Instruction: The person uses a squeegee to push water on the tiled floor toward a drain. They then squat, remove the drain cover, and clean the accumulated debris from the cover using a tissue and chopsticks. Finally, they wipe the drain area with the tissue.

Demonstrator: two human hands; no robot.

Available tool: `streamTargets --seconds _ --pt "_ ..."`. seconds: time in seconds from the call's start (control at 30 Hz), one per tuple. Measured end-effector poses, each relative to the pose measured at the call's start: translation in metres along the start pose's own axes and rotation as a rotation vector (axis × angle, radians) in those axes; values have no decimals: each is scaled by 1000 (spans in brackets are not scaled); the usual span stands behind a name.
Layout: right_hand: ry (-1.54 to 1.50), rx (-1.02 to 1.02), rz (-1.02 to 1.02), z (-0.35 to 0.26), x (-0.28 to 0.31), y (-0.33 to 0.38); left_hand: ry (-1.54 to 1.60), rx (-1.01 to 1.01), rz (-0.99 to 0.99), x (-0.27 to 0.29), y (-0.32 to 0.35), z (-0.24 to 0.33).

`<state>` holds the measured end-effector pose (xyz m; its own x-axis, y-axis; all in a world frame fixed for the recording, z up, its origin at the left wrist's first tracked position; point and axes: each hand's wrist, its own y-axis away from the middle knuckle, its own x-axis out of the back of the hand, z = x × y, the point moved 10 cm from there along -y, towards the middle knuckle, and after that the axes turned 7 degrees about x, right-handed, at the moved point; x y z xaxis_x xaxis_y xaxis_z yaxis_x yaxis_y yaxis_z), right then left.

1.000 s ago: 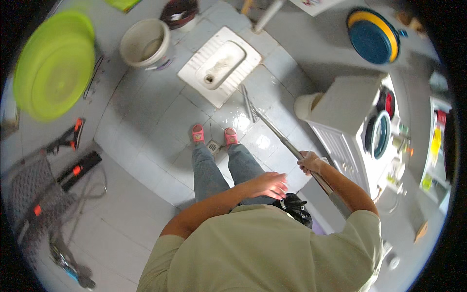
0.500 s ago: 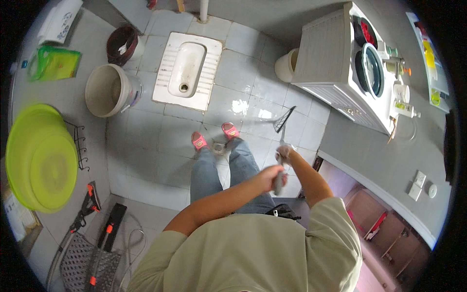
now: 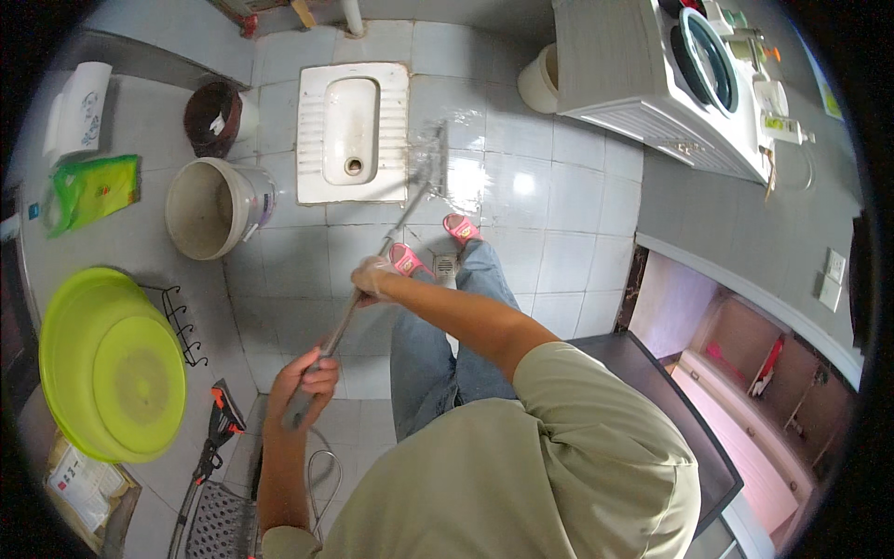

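A long-handled floor squeegee (image 3: 343, 326) slants across in front of me, grey-handled, its blurred head (image 3: 440, 156) on the wet tiles just right of the squat toilet (image 3: 307, 130). Near the handle's upper end, my left hand (image 3: 307, 377) is wrapped round it. Farther down the handle my right hand (image 3: 374, 278) grips it, with what looks like a thin clear covering on it. My pink slippers (image 3: 460, 227) stand beside a small floor drain (image 3: 445, 267). Water shines on the tiles around the squeegee head.
To the left stand a white bucket (image 3: 251, 200), a dark red bin (image 3: 209, 121) and a lime-green basin (image 3: 140, 373). A white washing machine (image 3: 633, 84) and a pale bucket (image 3: 538, 82) are at the right. A dark panel (image 3: 670, 401) lies behind my right arm.
Both hands have swung left with the squeegee. Its head has moved from the right of my feet to beside the toilet, and my view has shifted.
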<state>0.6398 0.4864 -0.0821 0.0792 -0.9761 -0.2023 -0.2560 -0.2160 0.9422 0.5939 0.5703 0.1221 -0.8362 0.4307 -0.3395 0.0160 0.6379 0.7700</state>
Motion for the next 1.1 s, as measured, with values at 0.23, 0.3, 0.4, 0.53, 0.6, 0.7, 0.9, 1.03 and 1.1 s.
streamTargets --seconds 0.23,0.3,0.4,0.53,0.6,0.7,0.9,1.03,1.1 --pt "-160 82 93 -14 -4 78 -429 38 87 -13 47 -22" --pt "-283 116 137 25 20 72 -478 115 108 -7 29 -30" --pt "-171 210 266 118 93 11 -621 290 113 2 -28 -42" --pt "-440 -68 408 164 173 28 -881 544 -19 19 -137 -67" --pt "-391 -190 361 179 188 16 -619 527 147 24 -167 -73" --pt "-443 -167 285 175 155 -14 -569 390 143 26 -148 -47" --pt "286 736 -196 143 -75 -172 -598 69 285 -14 17 15" --pt "-238 6 -198 51 -107 -38 -471 -130 281 -1 78 32" --pt "-243 -18 -196 7 -109 8 -532 -177 348 1 94 22"
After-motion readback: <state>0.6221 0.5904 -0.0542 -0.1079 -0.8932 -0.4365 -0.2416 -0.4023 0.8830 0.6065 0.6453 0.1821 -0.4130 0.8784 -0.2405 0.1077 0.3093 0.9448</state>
